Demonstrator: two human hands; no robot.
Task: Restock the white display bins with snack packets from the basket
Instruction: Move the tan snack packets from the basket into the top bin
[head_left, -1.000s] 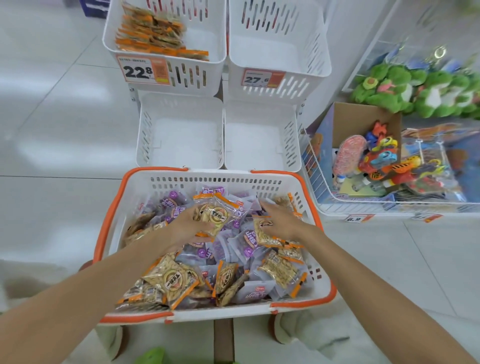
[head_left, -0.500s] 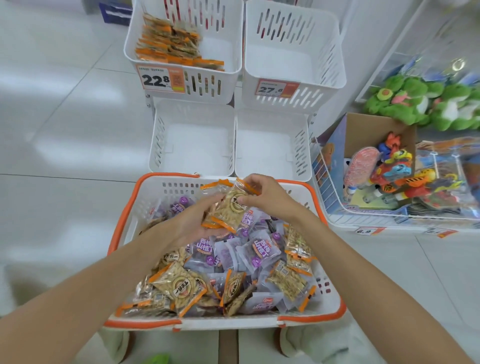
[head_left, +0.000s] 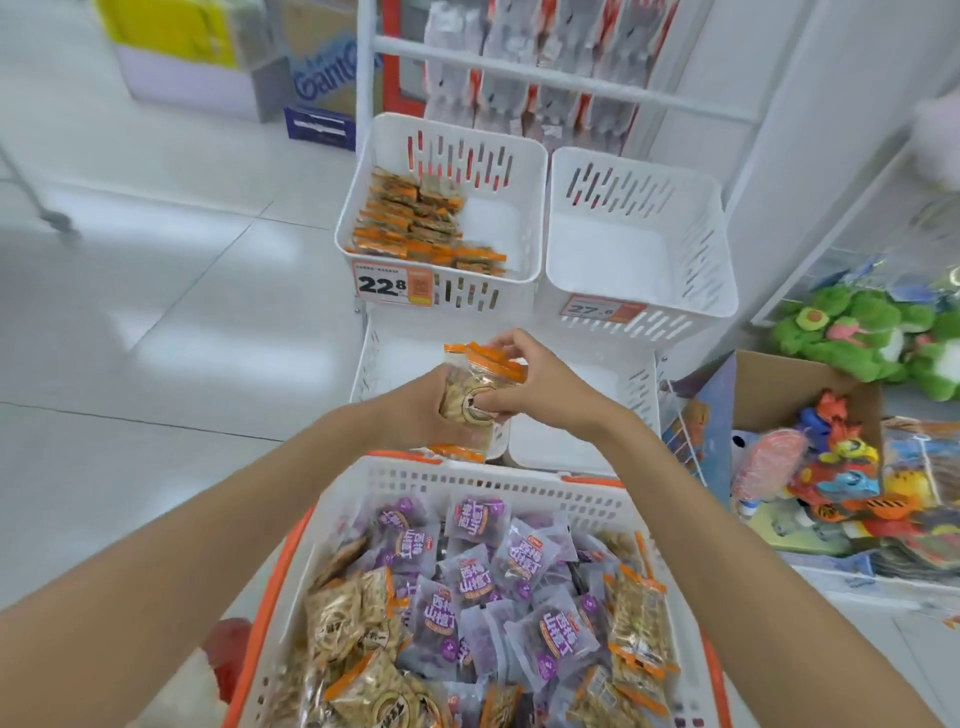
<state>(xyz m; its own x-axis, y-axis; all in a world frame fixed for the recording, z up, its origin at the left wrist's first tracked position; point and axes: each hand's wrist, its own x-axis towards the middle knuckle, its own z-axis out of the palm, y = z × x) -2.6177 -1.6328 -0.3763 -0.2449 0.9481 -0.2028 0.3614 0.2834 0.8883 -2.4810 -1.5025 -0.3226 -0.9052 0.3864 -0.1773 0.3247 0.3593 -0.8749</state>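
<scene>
Both hands hold a small stack of orange-edged snack packets (head_left: 475, 387) upright above the lower left white bin (head_left: 371, 364). My left hand (head_left: 415, 402) grips the stack from the left, and my right hand (head_left: 524, 387) pinches its top and front. Below them stands the white basket with orange rim (head_left: 467, 475), full of purple packets (head_left: 483, 577) and orange-edged packets (head_left: 343, 618). The upper left bin (head_left: 530, 176), tagged 22.8, holds a row of orange packets (head_left: 421, 223). The upper right bin (head_left: 722, 249) and the lower right bin (head_left: 641, 387) hold nothing.
A wire bin of toys (head_left: 831, 478) and green plush toys (head_left: 862, 332) sit to the right. Hanging packs on a white rack (head_left: 550, 78) stand behind the bins. Cardboard boxes (head_left: 317, 67) rest on the tiled floor at the back left.
Both hands rose out of the basket with the orange-edged packets and moved forward over the lower left bin. The view tilted up toward the rack.
</scene>
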